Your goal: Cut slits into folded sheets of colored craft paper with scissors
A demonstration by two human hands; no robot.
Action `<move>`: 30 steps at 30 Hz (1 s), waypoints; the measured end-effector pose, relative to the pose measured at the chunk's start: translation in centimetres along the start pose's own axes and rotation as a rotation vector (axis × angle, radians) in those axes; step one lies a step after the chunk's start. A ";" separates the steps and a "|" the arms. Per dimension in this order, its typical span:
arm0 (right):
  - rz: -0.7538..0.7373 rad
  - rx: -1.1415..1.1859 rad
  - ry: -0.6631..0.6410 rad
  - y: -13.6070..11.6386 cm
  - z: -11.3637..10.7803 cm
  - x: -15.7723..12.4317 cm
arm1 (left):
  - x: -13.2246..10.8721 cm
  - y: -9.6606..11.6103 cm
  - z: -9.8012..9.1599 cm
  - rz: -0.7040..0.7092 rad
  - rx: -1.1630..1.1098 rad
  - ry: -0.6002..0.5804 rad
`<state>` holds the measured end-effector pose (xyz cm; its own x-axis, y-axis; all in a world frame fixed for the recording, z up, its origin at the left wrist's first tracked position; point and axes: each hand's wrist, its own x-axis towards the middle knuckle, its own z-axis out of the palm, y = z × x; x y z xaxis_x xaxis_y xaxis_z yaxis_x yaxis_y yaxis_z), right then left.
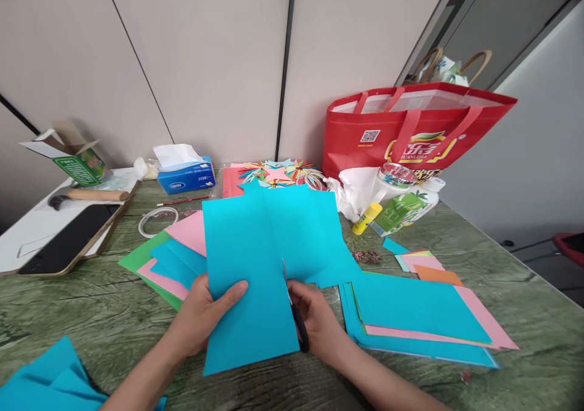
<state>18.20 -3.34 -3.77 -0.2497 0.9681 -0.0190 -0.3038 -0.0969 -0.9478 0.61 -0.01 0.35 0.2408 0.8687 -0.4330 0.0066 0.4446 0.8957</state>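
Observation:
My left hand grips the left edge of a large blue sheet of paper, thumb on top and fingers behind it. Black-handled scissors are in my right hand, their blades at a cut that runs up from the sheet's near edge. Right of the cut, the blue paper bends away above my right hand. Under and left of the sheet lie pink, green and blue papers. To the right of my right hand is a stack of blue and pink sheets.
Folded blue paper lies at the near left. A phone, a hammer, a tape roll and a tissue box are at left. A glue stick, a white bottle and a red bag stand at the back right.

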 end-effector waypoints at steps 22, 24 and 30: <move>0.004 0.000 0.038 0.5 -0.1 -0.1 | -0.3 0.2 0.4 -0.042 -0.102 -0.008; 0.004 0.008 0.040 0.5 -0.1 -0.1 | -0.3 0.2 0.4 -0.036 -0.097 -0.019; 0.002 -0.014 0.038 0.5 -0.1 0.1 | -0.2 0.2 0.5 -0.016 -0.064 -0.018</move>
<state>18.13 -3.30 -4.28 -0.2148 0.9761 -0.0327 -0.2904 -0.0958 -0.9521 1.01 -0.25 0.66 0.2589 0.8577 -0.4443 -0.0513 0.4715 0.8803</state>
